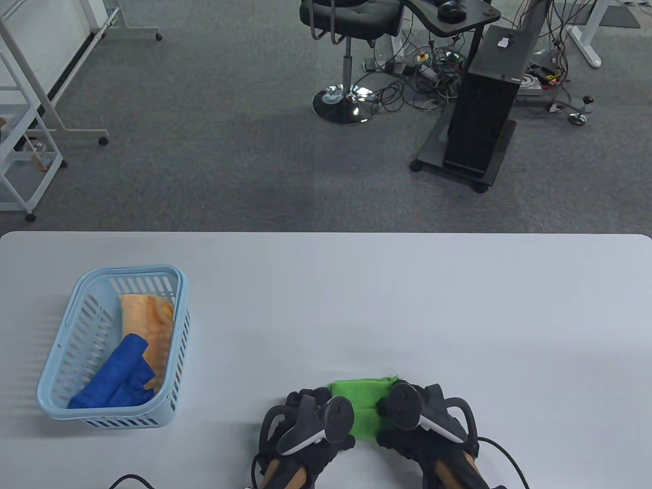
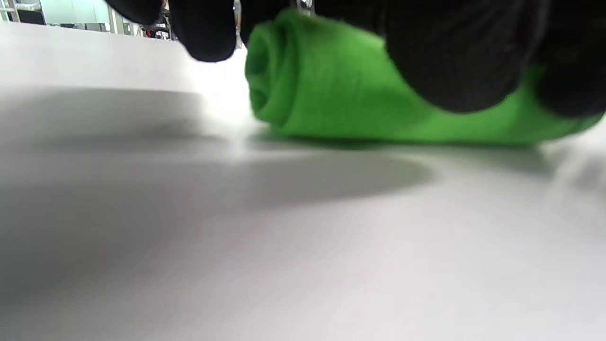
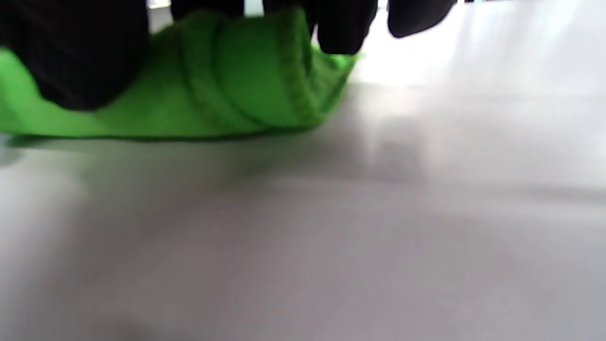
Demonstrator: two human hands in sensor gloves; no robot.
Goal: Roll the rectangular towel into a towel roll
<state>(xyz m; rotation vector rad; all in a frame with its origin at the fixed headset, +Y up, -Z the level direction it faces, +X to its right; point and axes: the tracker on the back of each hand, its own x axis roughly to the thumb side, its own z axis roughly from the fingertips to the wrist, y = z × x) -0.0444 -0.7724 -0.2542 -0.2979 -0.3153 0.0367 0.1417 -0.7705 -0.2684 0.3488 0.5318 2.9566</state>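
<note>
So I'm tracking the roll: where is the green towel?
Table view: green towel near the table's front edge, between left hand and right hand.

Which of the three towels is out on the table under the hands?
The green towel, partly rolled, with the left hand and right hand on its ends. The orange towel and blue towel lie in the basket.

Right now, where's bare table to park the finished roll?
Free: the table right of the green towel, and the strip between the basket and the left hand. Crowded: the near edge, where both hands, right hand included, grip the towel.
</note>
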